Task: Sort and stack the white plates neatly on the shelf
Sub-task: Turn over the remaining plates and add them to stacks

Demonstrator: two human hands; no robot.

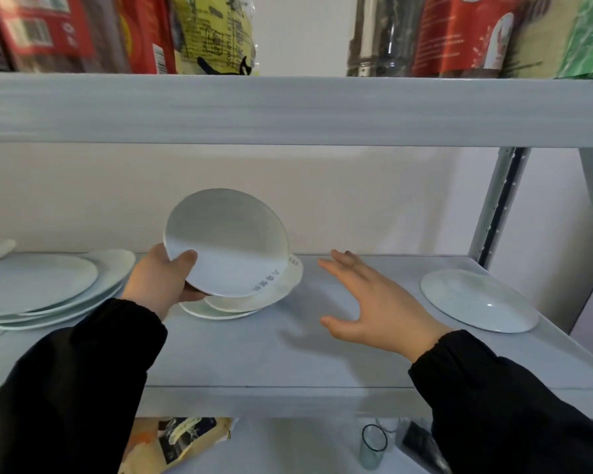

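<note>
White, hard and slippery, the small plate [226, 241] looks breakable, so the left hand [161, 278] fingers [185, 260] pinch its near rim while the right hand [374, 302] stays spread, holding nothing.

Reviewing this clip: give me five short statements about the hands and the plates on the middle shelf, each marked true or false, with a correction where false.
1. The left hand grips a tilted small plate by its rim. True.
2. The right hand holds a plate. False: it is open and empty, fingers spread above the shelf.
3. A single plate lies alone at the right end of the shelf. True.
4. The held plate is over a small stack in the middle of the shelf. True.
5. The larger plates at the left stand upright on edge. False: they lie flat, loosely overlapped.
</note>
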